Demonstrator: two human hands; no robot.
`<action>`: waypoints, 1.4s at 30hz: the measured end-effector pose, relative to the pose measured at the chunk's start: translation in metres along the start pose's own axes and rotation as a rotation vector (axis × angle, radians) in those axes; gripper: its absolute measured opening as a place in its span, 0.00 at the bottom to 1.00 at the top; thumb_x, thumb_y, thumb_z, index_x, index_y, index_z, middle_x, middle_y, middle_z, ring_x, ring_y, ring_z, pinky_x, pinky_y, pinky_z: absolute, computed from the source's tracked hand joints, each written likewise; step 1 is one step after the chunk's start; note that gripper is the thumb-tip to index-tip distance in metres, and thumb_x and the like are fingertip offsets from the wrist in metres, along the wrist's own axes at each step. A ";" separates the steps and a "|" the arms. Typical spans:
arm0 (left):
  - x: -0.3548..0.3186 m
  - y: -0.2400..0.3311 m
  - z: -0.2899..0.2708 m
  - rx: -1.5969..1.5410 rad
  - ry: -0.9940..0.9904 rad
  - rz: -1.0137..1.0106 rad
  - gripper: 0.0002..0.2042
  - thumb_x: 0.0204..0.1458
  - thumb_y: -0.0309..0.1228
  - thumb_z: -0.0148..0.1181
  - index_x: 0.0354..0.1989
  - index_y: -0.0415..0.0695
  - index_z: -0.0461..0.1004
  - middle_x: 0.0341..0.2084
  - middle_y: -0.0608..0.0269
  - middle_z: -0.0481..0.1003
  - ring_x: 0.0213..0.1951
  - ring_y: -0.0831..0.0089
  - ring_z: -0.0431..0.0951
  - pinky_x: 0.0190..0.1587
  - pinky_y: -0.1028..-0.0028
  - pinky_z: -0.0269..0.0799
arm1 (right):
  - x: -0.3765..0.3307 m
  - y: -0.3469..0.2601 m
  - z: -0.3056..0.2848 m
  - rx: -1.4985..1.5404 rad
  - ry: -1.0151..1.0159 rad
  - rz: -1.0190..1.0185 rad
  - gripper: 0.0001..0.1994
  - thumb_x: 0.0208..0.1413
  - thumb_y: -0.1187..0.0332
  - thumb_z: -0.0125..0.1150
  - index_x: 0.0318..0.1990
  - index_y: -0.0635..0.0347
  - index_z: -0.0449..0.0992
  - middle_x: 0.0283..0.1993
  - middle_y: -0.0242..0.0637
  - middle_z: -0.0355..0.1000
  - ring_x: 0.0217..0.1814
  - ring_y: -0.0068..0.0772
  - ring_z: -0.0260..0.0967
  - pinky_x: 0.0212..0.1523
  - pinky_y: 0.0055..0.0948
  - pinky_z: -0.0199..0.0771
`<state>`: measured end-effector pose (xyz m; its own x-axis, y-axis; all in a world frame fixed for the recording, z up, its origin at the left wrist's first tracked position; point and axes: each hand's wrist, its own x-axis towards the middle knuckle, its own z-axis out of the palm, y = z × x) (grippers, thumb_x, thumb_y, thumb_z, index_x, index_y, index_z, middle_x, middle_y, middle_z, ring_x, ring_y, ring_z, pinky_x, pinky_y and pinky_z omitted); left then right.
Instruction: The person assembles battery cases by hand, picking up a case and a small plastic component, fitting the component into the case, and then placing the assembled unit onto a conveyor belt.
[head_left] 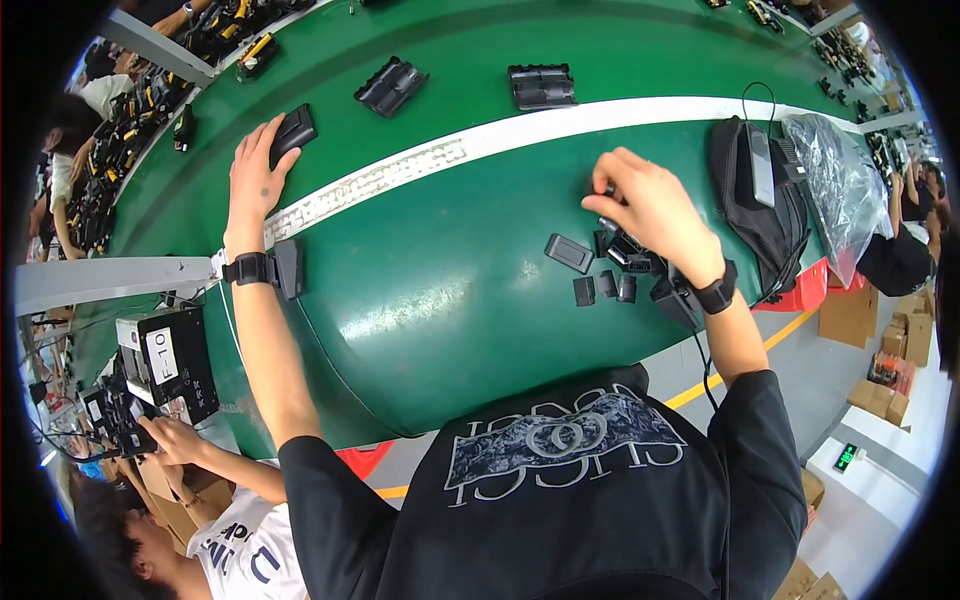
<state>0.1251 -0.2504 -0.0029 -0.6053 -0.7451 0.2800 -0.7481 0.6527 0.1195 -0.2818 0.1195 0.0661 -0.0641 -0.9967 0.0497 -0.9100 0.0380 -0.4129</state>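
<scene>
My left hand (257, 172) reaches far out over the green conveyor belt (430, 310) and grips a black plastic housing (292, 133) that lies on it. My right hand (650, 210) hovers over a cluster of small black plastic parts (615, 270), its fingers closed on a small black piece (607, 196) at the fingertips. Both wrists carry black bands with a small black device attached. Two more black housings (392, 86) (541, 86) lie farther up the belt, beyond the white stripe (520, 133).
A black bag (755, 215) and a clear plastic bag (838, 185) sit at the belt's right end. Red bins (805, 290) and cardboard boxes (880, 340) stand to the right. Another person (190, 500) works at the lower left beside a black machine (170, 365). More workers line the far left.
</scene>
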 end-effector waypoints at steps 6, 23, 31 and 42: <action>-0.002 0.038 -0.005 0.197 0.144 0.128 0.23 0.74 0.44 0.53 0.62 0.34 0.74 0.47 0.40 0.82 0.50 0.45 0.82 0.59 0.47 0.75 | -0.001 -0.005 0.016 0.102 -0.053 -0.031 0.07 0.64 0.71 0.67 0.44 0.62 0.75 0.43 0.44 0.73 0.44 0.55 0.76 0.46 0.48 0.76; -0.099 0.199 -0.063 -0.340 -0.048 0.345 0.21 0.55 0.43 0.76 0.52 0.46 0.82 0.50 0.59 0.79 0.52 0.55 0.77 0.59 0.58 0.69 | 0.003 -0.004 0.023 -0.147 0.153 -0.081 0.04 0.60 0.72 0.68 0.41 0.56 0.80 0.42 0.33 0.76 0.49 0.44 0.72 0.52 0.41 0.77; -0.119 0.231 -0.031 -0.381 0.026 0.364 0.28 0.48 0.39 0.80 0.59 0.48 0.81 0.48 0.64 0.82 0.57 0.63 0.77 0.70 0.50 0.60 | 0.029 -0.059 0.035 0.058 0.168 -0.477 0.05 0.58 0.72 0.66 0.41 0.58 0.80 0.40 0.35 0.72 0.47 0.43 0.70 0.50 0.39 0.76; -0.120 0.235 -0.028 -0.413 0.070 0.360 0.25 0.46 0.36 0.81 0.55 0.48 0.84 0.49 0.67 0.83 0.58 0.65 0.78 0.72 0.49 0.59 | 0.043 -0.085 0.051 -0.140 0.076 -0.421 0.12 0.48 0.75 0.70 0.42 0.60 0.82 0.42 0.36 0.77 0.52 0.40 0.74 0.47 0.36 0.83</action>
<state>0.0294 -0.0038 0.0182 -0.7730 -0.4632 0.4336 -0.3198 0.8747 0.3642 -0.1867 0.0695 0.0566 0.2987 -0.9193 0.2562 -0.9094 -0.3556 -0.2157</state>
